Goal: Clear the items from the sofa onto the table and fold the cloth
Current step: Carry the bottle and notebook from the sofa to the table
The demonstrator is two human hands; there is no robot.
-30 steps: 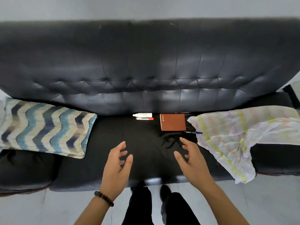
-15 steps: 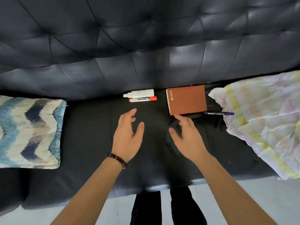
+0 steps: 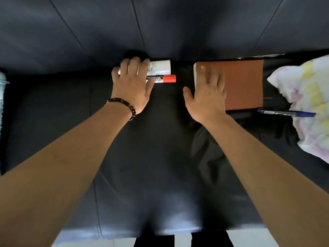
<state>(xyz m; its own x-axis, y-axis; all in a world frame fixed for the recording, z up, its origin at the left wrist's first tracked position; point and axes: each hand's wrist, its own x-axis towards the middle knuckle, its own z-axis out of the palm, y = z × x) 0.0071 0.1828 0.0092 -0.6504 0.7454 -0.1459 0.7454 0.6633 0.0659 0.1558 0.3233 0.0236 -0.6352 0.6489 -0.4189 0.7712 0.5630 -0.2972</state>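
My left hand lies over the left end of a white bottle and a marker with a red cap, fingers spread across them and not curled around either. My right hand rests flat, fingers apart, on the left part of a brown notebook. A blue pen lies just below the notebook's right corner, its tip on a crumpled pastel cloth at the right edge. Everything sits at the back of the black sofa seat.
The sofa's tufted backrest rises directly behind the items. A sliver of the blue patterned cushion shows at the far left edge. Pale floor and my dark legs appear below the seat's front edge.
I have leaned in closer. Both hands moved forward from mid-seat: the left now covers the bottle and marker, the right lies on the notebook.
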